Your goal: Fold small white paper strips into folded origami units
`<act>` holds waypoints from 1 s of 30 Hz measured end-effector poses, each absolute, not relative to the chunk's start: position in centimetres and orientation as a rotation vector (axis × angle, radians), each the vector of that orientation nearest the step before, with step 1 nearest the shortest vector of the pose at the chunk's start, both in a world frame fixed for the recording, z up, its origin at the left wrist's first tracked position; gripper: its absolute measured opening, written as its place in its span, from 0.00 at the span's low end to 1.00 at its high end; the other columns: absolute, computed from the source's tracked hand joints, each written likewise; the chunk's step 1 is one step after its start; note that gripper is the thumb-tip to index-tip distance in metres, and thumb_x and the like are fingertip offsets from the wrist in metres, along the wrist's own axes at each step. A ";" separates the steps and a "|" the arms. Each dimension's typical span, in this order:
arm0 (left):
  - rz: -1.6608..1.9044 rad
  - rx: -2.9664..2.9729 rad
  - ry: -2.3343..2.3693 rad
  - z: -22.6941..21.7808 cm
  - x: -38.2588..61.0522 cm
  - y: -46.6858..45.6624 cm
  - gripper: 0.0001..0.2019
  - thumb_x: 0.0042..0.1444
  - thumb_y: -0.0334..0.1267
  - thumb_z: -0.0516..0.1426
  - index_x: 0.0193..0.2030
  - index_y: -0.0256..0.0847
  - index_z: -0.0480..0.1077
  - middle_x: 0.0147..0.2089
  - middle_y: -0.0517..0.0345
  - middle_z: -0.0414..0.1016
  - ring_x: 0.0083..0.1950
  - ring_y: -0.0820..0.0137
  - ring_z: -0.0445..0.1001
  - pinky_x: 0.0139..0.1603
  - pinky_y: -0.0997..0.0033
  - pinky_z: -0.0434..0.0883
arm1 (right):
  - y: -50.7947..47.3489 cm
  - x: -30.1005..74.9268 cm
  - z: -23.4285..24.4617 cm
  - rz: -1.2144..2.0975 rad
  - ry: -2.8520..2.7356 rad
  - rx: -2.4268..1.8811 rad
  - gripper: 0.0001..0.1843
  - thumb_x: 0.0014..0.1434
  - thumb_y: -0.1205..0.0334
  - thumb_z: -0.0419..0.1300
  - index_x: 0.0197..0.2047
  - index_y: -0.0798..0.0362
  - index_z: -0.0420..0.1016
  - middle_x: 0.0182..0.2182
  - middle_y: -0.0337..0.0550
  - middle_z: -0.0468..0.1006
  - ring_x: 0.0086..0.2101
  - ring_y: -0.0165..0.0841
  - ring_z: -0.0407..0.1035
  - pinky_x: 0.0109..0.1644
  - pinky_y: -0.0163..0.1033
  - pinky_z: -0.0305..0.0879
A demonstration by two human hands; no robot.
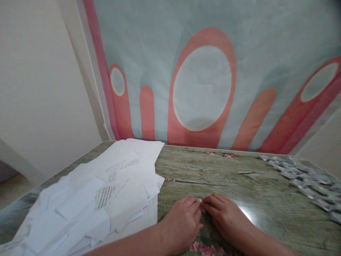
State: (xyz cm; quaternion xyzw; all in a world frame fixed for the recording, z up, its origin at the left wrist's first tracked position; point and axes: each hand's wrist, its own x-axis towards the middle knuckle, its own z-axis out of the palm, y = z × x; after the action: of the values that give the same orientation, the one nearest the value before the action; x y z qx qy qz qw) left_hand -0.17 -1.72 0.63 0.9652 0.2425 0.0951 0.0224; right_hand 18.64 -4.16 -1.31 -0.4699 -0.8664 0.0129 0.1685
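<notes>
My left hand [183, 221] and my right hand [227, 215] meet above the near middle of the table, fingertips almost touching. Both are closed in a pinch. Between the fingertips shows a bit of a small white piece [199, 200], perhaps paper; most of it is hidden by my fingers. To the left of my left hand lies a large heap of white paper sheets and torn pieces [130, 202], some with printed lines.
Several grey, twisted or folded strips [306, 181] lie in rows along the table's right side. The wood-patterned table [197, 167] has pink flower prints. Behind its far edge hangs a grey-green and coral patterned sheet [154, 35]. A pale wall [34, 71] stands at left.
</notes>
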 end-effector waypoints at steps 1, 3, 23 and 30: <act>0.294 2.999 0.752 0.6 -0.1 -1.7 0.17 0.58 0.39 0.54 0.49 0.29 0.67 0.50 0.45 0.71 0.53 0.59 0.66 0.56 0.61 0.62 | -4.2 18.6 -1.3 0.017 -2.478 -1.339 0.13 0.51 0.77 0.56 0.37 0.53 0.74 0.34 0.44 0.74 0.36 0.36 0.66 0.41 0.41 0.63; 0.297 3.013 0.761 0.5 0.1 -1.7 0.16 0.57 0.38 0.55 0.48 0.29 0.68 0.49 0.45 0.71 0.52 0.59 0.67 0.55 0.62 0.63 | -4.2 18.6 -1.4 -0.022 -2.502 -1.330 0.12 0.52 0.76 0.57 0.38 0.53 0.73 0.34 0.43 0.73 0.36 0.36 0.66 0.41 0.41 0.63; 0.590 2.601 0.793 -0.3 -0.5 0.9 0.06 0.58 0.34 0.55 0.39 0.42 0.74 0.40 0.57 0.76 0.44 0.68 0.70 0.48 0.67 0.64 | -3.2 19.3 -1.7 0.155 -2.342 -1.194 0.11 0.63 0.64 0.51 0.40 0.50 0.75 0.34 0.43 0.74 0.36 0.32 0.68 0.41 0.37 0.64; 0.648 2.452 0.869 0.0 -0.1 1.0 0.04 0.55 0.33 0.57 0.33 0.41 0.74 0.38 0.59 0.75 0.43 0.68 0.68 0.48 0.67 0.63 | -2.9 19.2 -1.7 0.424 -2.213 -1.226 0.10 0.63 0.64 0.51 0.36 0.51 0.74 0.34 0.43 0.73 0.37 0.33 0.67 0.41 0.38 0.64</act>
State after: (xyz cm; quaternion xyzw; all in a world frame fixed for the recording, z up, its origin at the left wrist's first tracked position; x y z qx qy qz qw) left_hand -0.09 1.00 -0.04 0.8905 0.3155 0.2353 0.2283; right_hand 19.21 -2.86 -1.68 -0.4583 -0.8270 0.1583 0.2844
